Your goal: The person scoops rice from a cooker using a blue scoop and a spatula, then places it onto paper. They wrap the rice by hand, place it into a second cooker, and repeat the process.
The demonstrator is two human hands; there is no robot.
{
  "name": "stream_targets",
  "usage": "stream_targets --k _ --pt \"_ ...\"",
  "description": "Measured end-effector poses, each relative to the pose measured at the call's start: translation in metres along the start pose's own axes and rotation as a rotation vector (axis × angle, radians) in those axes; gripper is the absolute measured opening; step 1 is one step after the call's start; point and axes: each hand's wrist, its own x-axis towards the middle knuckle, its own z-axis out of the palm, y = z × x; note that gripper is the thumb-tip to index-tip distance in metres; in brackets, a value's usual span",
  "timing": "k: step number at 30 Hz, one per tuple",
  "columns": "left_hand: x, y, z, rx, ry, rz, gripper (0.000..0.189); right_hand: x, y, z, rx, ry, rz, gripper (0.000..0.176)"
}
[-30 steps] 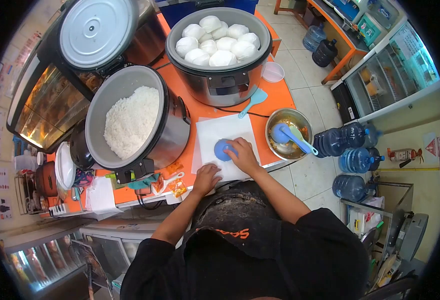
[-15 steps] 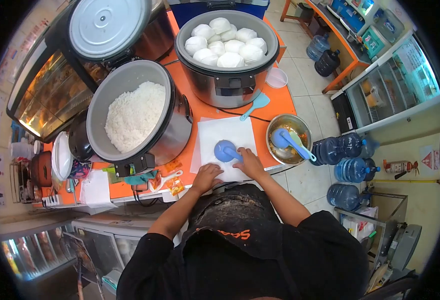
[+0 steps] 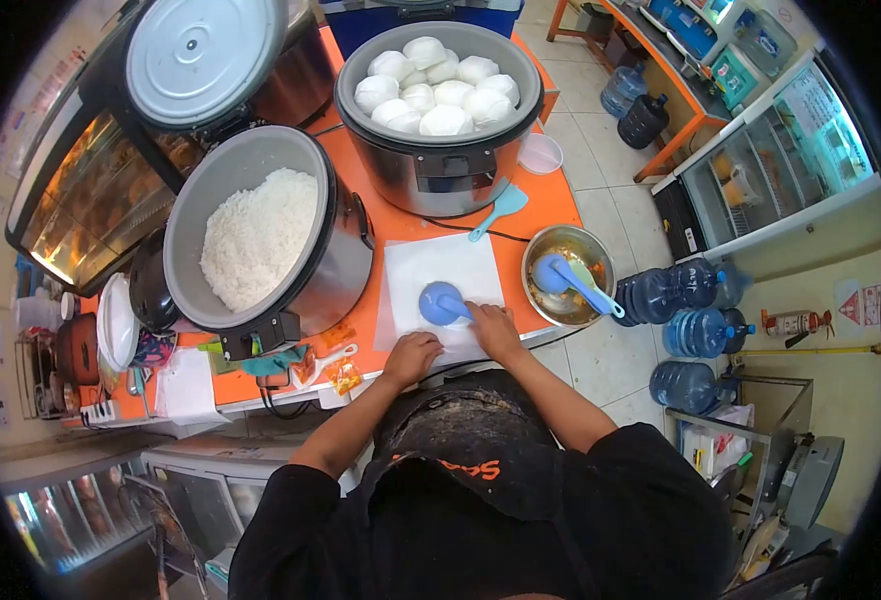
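Observation:
A blue rice scoop (image 3: 443,302) lies bowl side down on a white paper sheet (image 3: 411,262), its handle pointing toward the lower right. My right hand (image 3: 494,330) is closed round the end of that handle. At the sheet's lower left edge, my left hand (image 3: 413,357) has its fingers curled together on the paper. Under the top sheet another sheet shows at the left. To the right, a metal bowl (image 3: 529,275) holds orange-coloured food, with another blue scoop (image 3: 554,272) and a pale green utensil resting in it.
A big rice cooker (image 3: 346,260) full of white rice (image 3: 261,240) stands at the left. Behind the paper, another cooker (image 3: 436,185) holds several white wrapped bundles (image 3: 446,120). A light blue spatula (image 3: 506,203) lies on the orange table (image 3: 561,203). Water bottles (image 3: 689,388) stand at the right.
The view has shifted slightly. My left hand's fingers are more curled at the paper's edge than before. The scoop stays bowl side down, with my right hand on its handle.

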Motion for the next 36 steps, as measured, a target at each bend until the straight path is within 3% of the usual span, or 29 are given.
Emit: stream_targets --k 7,10,13,14,18,21,24,26,28,29,30,36 --pt "-0.001 0.020 -0.015 0.038 -0.045 -0.008 0.034 -0.002 0.000 -0.011 0.081 0.042 -0.056 0.039" --pt "-0.012 0.005 -0.009 0.050 -0.089 -0.008 0.043 0.001 -0.004 -0.019 0.338 0.189 -0.093 0.036" --pt "-0.019 -0.006 -0.002 0.053 -0.079 -0.005 0.037 0.019 -0.002 -0.021 0.370 0.539 0.033 0.034" --pt "-0.020 -0.007 0.001 0.042 -0.058 -0.009 0.034 0.028 0.001 -0.031 0.442 0.404 0.333 0.039" --pt "-0.013 0.001 -0.002 0.018 -0.003 -0.032 0.021 0.110 0.056 -0.004 0.456 0.857 0.380 0.044" --pt "-0.003 0.007 -0.007 0.042 0.045 -0.077 0.018 0.150 0.072 -0.025 0.422 0.621 0.530 0.046" --pt "0.008 0.010 -0.013 0.081 0.083 -0.144 0.018 0.156 0.071 -0.036 0.596 0.484 0.634 0.053" --pt "0.015 0.005 -0.019 0.104 0.105 -0.174 0.018 0.127 0.038 -0.038 0.319 0.776 0.300 0.060" --pt "0.016 0.000 -0.019 0.112 0.135 -0.197 0.020 0.078 -0.001 -0.041 0.381 0.433 0.089 0.072" --pt "0.017 -0.001 -0.019 0.115 0.134 -0.194 0.020 0.056 -0.021 -0.054 0.296 0.045 -0.013 0.080" --pt "0.018 -0.003 -0.020 0.119 0.132 -0.193 0.020 0.033 -0.036 -0.044 0.002 0.052 -0.158 0.083" --pt "0.012 0.006 -0.049 0.164 0.067 -0.117 0.031 -0.014 0.015 0.016 -0.077 0.137 -0.232 0.028"
